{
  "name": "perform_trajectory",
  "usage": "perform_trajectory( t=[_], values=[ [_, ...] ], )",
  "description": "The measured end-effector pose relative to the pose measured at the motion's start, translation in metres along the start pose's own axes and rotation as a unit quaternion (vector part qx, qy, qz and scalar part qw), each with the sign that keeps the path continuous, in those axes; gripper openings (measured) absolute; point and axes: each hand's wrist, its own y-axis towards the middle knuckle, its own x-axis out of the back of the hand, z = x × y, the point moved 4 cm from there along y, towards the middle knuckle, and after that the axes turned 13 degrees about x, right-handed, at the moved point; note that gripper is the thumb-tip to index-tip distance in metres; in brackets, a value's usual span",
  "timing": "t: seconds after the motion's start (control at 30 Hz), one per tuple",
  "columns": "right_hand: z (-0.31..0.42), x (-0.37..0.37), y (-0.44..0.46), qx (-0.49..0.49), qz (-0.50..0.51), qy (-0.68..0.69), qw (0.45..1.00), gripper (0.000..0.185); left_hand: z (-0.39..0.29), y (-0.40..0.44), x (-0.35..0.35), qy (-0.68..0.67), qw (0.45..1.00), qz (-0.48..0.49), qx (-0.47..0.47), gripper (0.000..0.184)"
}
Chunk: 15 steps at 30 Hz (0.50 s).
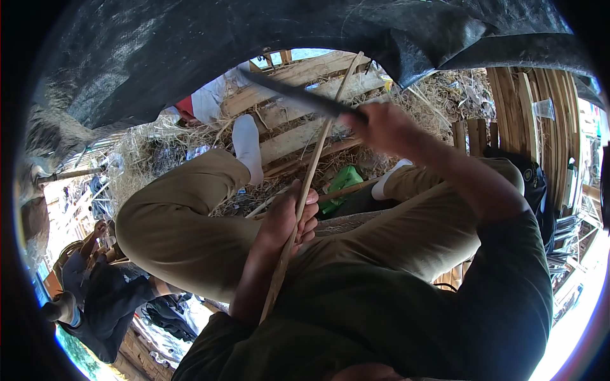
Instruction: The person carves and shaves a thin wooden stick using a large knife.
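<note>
My left hand is wrapped round a long, thin bamboo strip, which slants from my lap up and away from me. The strip's lower end lies along my left forearm, and its far end rises above the wooden slats. In my right hand is a machete by its handle. Its dark blade, blurred by motion, points to the upper left and crosses the strip near its upper part. Whether the edge touches the strip, I cannot tell.
My legs are bent on both sides, with a white-socked foot ahead. Wooden slats, straw and a green plastic piece lie below. A dark tarp hangs overhead. Upright wood strips stand right; another person sits lower left.
</note>
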Motion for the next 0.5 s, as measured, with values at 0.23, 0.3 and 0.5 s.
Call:
perform_trajectory(
  t=[0.23, 0.3, 0.5],
  values=[
    [0.033, -0.019, -0.015, 0.037, 0.003, 0.062, 0.997, 0.048, 0.002, -0.004, 0.005, -0.026, 0.999, 0.033, 0.033, 0.037],
    [0.021, -0.007, -0.007, -0.009, 0.027, 0.073, 0.997, 0.049, 0.0, -0.002, 0.0, -0.032, 0.998, 0.048, 0.033, 0.034],
    [-0.031, 0.011, 0.013, -0.038, -0.026, -0.029, 0.999, 0.058, 0.005, -0.008, -0.003, -0.07, 0.994, 0.066, 0.051, 0.034]
  ],
)
